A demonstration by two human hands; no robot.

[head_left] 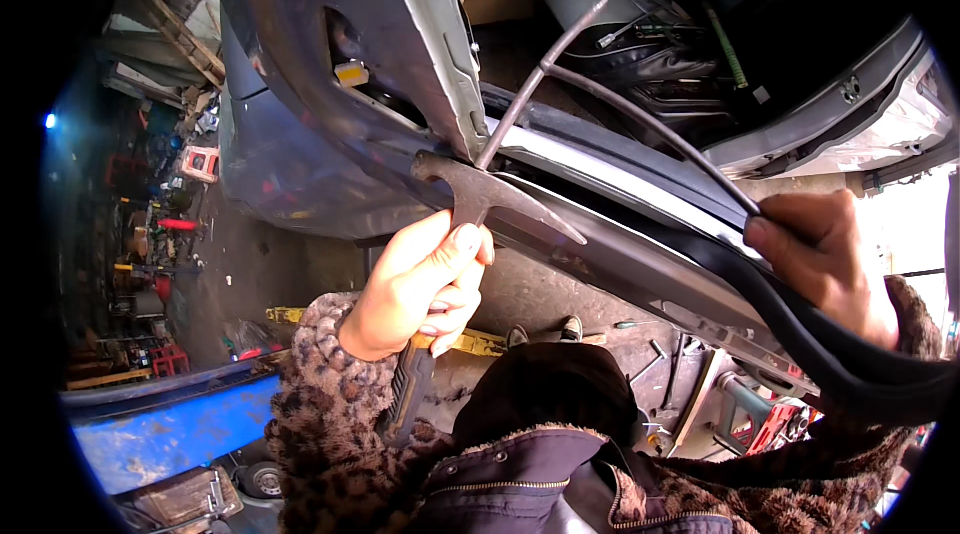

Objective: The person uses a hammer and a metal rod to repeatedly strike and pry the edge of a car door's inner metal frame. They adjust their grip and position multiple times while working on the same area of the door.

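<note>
My left hand point(420, 284) is closed round a hammer point(480, 196) just below its dark metal head. One side of the head tapers to a point; the black and orange handle runs down along my sleeve. My right hand point(825, 254) grips the end of a long, slightly curved metal rod with a crosspiece point(645, 116). One end of the crosspiece reaches down to the car's metal edge point(462, 124), right behind the hammer head. I cannot tell whether hammer and rod touch. A loose black rubber seal point(800, 329) hangs by my right wrist.
The opened car body point(620, 184) stretches across in front of me, with tools lying inside. A blue panel point(180, 439) is at lower left, beside a yellow metal bar point(475, 342). Wrenches and a red jack point(780, 424) lie at lower right. Clutter lines the left.
</note>
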